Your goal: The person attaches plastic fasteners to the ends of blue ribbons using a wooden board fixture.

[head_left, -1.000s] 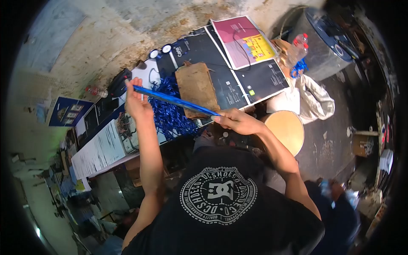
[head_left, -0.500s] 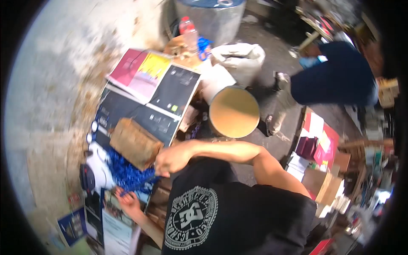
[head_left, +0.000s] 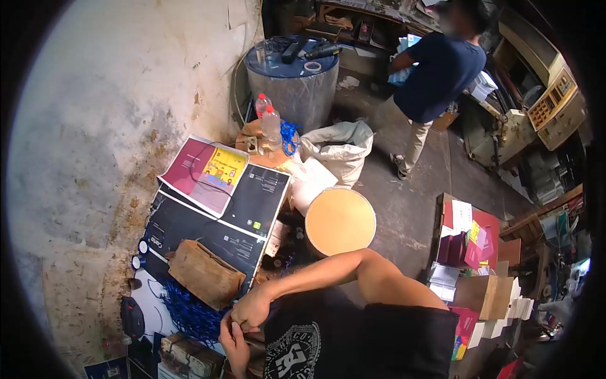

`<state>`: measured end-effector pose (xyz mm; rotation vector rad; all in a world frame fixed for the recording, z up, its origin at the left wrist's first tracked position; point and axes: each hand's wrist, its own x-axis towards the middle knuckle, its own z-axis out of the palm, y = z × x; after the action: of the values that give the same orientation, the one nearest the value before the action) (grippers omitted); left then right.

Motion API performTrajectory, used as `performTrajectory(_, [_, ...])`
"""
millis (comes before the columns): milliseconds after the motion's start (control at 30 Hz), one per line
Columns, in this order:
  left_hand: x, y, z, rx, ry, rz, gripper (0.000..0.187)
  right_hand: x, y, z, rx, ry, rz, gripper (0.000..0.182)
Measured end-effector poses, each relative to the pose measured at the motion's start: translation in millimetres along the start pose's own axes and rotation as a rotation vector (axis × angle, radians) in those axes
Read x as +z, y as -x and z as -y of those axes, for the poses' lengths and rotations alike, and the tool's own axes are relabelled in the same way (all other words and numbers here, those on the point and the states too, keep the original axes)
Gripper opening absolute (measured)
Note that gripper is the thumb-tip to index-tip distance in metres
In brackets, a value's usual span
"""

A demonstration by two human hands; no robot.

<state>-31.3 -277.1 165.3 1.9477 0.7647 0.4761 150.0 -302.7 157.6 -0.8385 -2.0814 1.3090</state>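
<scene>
My right hand (head_left: 251,309) is closed, its fingers curled in front of my shirt. My left hand (head_left: 234,348) meets it from below, thumb and fingers pinched together. The blue string that stretched between them a moment ago is now hidden by my fingers. Just beyond my hands lies a tangled heap of blue strings (head_left: 188,311). A worn brown block (head_left: 205,273), wrapped or covered in cardboard, rests partly over this heap. Below it, left of my left hand, a bundle of papers or booklets (head_left: 191,357) is partly cut off.
Dark cartons (head_left: 208,213) carry a printed sheet (head_left: 207,177). Beyond are clear bottles (head_left: 271,128), a round tan-topped stool (head_left: 341,221), a white sack (head_left: 341,151) and a blue-topped drum (head_left: 290,95). A person (head_left: 435,76) stands holding papers. Red covers (head_left: 470,237) lie at right.
My left hand has come across to meet my right hand, closing the gap where the blue string was stretched. The view has tilted up, and the other person now stands more upright.
</scene>
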Motion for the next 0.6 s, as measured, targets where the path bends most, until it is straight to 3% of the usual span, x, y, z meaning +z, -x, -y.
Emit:
performTrajectory(100, [-21, -5, 21, -0.209, 0.204, 0.211, 0.024, -19, -4, 3, 0.145, -0.044, 0.041, 0.030])
performTrajectory(133, [-20, -6, 12, -0.294, 0.296, 0.122, 0.020, -23, -7, -3, 0.130, -0.052, 0.050, 0.029])
performTrajectory(233, [-42, -16, 32, -0.166, 0.077, 0.212, 0.022, -37, -17, -9, 0.217, -0.122, 0.042, 0.030])
performTrajectory(333, [-64, -38, 35, -0.160, 0.023, 0.219, 0.026, -56, -31, -10, 0.211, -0.136, 0.046, 0.030])
performTrajectory(400, [-79, -59, 23, -0.110, 0.084, 0.231, 0.028, -65, -43, -13, 0.193, -0.141, -0.018, 0.028])
performTrajectory(467, [-106, -76, 53, -0.150, 0.009, 0.321, 0.026, -76, -62, -35, 0.145, -0.193, -0.068, 0.023])
performTrajectory(567, [-129, -111, 81, -0.094, 0.127, 0.299, 0.028, -97, -89, -55, 0.329, -0.135, -0.144, 0.027])
performTrajectory(600, [-134, -123, 97, -0.090, 0.133, 0.303, 0.029, -102, -98, -68, 0.290, -0.118, -0.186, 0.027])
